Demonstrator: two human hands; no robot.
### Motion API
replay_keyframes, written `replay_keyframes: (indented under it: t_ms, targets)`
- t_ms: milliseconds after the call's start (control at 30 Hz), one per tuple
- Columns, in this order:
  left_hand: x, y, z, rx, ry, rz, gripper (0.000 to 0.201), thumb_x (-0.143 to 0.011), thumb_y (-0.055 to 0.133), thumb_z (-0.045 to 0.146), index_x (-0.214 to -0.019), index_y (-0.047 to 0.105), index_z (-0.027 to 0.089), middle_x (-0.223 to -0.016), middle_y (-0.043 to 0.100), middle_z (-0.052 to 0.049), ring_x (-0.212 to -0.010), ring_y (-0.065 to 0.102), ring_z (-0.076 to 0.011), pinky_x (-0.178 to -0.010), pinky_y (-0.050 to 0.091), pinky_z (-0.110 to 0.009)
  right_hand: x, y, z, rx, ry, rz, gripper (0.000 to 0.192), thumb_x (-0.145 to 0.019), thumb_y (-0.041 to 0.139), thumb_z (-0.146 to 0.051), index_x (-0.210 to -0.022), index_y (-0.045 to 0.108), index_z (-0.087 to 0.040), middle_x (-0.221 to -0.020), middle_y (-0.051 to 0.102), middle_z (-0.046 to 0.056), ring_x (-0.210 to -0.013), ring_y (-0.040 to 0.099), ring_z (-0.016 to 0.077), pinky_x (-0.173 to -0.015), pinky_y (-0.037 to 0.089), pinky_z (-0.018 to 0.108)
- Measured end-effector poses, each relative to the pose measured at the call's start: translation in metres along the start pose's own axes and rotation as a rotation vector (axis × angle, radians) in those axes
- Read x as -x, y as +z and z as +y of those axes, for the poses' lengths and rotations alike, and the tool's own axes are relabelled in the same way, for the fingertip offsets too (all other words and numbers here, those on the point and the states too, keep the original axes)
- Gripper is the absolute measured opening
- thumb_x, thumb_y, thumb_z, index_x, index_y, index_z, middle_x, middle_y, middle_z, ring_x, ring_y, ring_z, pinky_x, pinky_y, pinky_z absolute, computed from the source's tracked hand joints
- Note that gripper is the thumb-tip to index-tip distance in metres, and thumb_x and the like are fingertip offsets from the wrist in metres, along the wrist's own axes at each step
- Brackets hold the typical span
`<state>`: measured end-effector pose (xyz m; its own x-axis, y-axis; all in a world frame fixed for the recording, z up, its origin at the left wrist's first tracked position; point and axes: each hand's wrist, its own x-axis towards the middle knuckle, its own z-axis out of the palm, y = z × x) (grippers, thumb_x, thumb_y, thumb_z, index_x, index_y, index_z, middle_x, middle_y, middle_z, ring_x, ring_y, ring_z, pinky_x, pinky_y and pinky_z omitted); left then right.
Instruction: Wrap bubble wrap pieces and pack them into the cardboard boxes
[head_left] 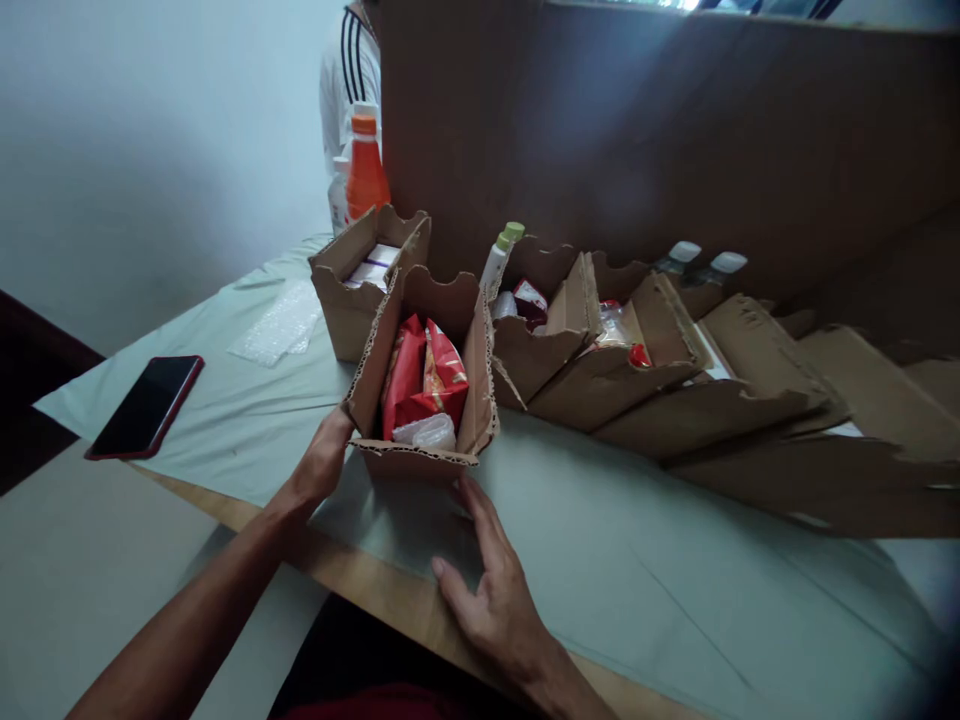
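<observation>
A small open-topped cardboard box [420,462] stands in front of me, with ragged cut edges. Inside it are red shiny packets [429,375] and a piece of clear bubble wrap [427,432]. My left hand [326,458] grips the box at its left side near the front corner; its fingertips are hidden behind the cardboard. Low at the front right of the same box is my right hand [495,590], thumb and fingers apart, the upper fingertips at the cardboard. Whether they press on it I cannot tell.
Behind stands another box [337,315] with white packs, near an orange bottle [366,170]. Several filled cardboard boxes [630,395] line the right, before a large cardboard wall [600,130]. A phone [146,405] and bubble wrap [277,325] lie left. A person's striped sleeve [352,60] shows behind.
</observation>
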<state>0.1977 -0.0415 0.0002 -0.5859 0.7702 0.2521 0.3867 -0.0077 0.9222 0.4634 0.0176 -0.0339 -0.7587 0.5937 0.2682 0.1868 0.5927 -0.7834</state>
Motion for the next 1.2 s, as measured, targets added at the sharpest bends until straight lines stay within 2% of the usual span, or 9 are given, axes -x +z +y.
replay_keyframes:
  t_ms: [167, 267, 333, 533, 667, 733, 867, 1067, 1200]
  targets:
    - [0.037, -0.009, 0.005, -0.118, -0.008, -0.093, 0.035, -0.088, 0.063, 0.046, -0.111, 0.069, 0.02, -0.106, 0.074, -0.009, -0.1, 0.069, -0.0282, -0.082, 0.059, -0.037, -0.001, -0.002, 0.013, 0.011, 0.018, -0.052, 0.081, -0.093, 0.063, -0.024, -0.165, 0.025, -0.028, -0.163, 0.043, 0.012, -0.147, 0.047, 0.0294, -0.117, 0.047, 0.051]
    - [0.031, 0.001, 0.011, -0.245, -0.028, -0.029, 0.022, -0.083, 0.065, 0.039, -0.093, 0.066, 0.02, -0.091, 0.07, -0.007, -0.081, 0.066, -0.0223, -0.055, 0.05, -0.026, -0.014, -0.003, 0.023, -0.013, 0.014, -0.063, 0.08, -0.092, 0.064, -0.027, -0.164, 0.029, -0.025, -0.162, 0.044, 0.014, -0.147, 0.046, 0.0309, -0.118, 0.046, 0.053]
    - [0.015, 0.009, 0.013, -0.264, -0.018, -0.01, 0.02, -0.083, 0.06, 0.038, -0.091, 0.064, 0.02, -0.088, 0.069, -0.006, -0.079, 0.065, -0.0211, -0.048, 0.044, -0.023, -0.027, -0.003, 0.031, -0.037, 0.016, -0.04, 0.078, -0.091, 0.064, -0.028, -0.163, 0.033, -0.024, -0.161, 0.045, 0.014, -0.147, 0.046, 0.0313, -0.117, 0.047, 0.053]
    - [-0.048, 0.017, 0.006, -0.421, -0.021, 0.096, 0.025, -0.082, 0.059, 0.036, -0.101, 0.067, 0.021, -0.085, 0.072, -0.003, -0.072, 0.065, -0.0202, -0.068, 0.051, -0.031, -0.042, -0.009, 0.043, -0.023, 0.049, 0.051, 0.059, -0.093, 0.058, -0.026, -0.152, 0.05, -0.022, -0.159, 0.047, 0.015, -0.144, 0.049, 0.0294, -0.109, 0.054, 0.048]
    - [-0.054, 0.021, 0.004, -0.48, -0.034, 0.276, 0.024, -0.08, 0.067, 0.04, -0.095, 0.063, 0.022, -0.077, 0.067, -0.001, -0.067, 0.061, -0.0188, -0.068, 0.049, -0.031, -0.034, -0.011, 0.04, 0.019, 0.027, 0.043, 0.049, -0.094, 0.057, -0.023, -0.143, 0.059, -0.024, -0.157, 0.05, 0.013, -0.143, 0.051, 0.0273, -0.115, 0.05, 0.05]
    - [-0.046, 0.029, 0.006, -0.415, 0.023, 0.22, 0.021, -0.084, 0.063, 0.042, -0.092, 0.061, 0.022, -0.076, 0.066, -0.001, -0.065, 0.059, -0.0169, -0.064, 0.048, -0.029, -0.033, -0.01, 0.038, 0.038, 0.014, 0.042, 0.045, -0.094, 0.057, -0.022, -0.138, 0.062, -0.023, -0.156, 0.052, 0.013, -0.142, 0.053, 0.0267, -0.116, 0.049, 0.049]
    - [-0.041, 0.053, 0.007, -0.322, 0.102, -0.061, 0.019, -0.082, 0.06, 0.037, -0.091, 0.066, 0.021, -0.084, 0.072, -0.005, -0.073, 0.065, -0.0181, -0.059, 0.048, -0.026, -0.036, -0.008, 0.036, 0.076, -0.022, 0.047, 0.041, -0.092, 0.056, -0.019, -0.131, 0.065, -0.02, -0.154, 0.053, 0.014, -0.141, 0.054, 0.0272, -0.115, 0.05, 0.047]
    - [-0.081, 0.078, 0.0, -0.341, 0.098, -0.114, 0.025, -0.079, 0.06, 0.028, -0.101, 0.07, 0.019, -0.089, 0.076, -0.007, -0.076, 0.069, -0.0206, -0.067, 0.053, -0.031, -0.037, -0.007, 0.034, 0.136, -0.055, 0.036, 0.038, -0.091, 0.056, -0.017, -0.128, 0.065, -0.017, -0.151, 0.055, 0.017, -0.137, 0.056, 0.0286, -0.111, 0.052, 0.048]
    - [-0.085, 0.079, -0.003, -0.37, 0.119, -0.13, 0.031, -0.079, 0.06, 0.025, -0.107, 0.07, 0.018, -0.098, 0.077, -0.009, -0.082, 0.071, -0.0228, -0.073, 0.056, -0.034, -0.036, -0.007, 0.036, 0.145, -0.059, 0.036, 0.038, -0.091, 0.056, -0.018, -0.128, 0.065, -0.021, -0.151, 0.055, 0.015, -0.136, 0.057, 0.0286, -0.11, 0.053, 0.048]
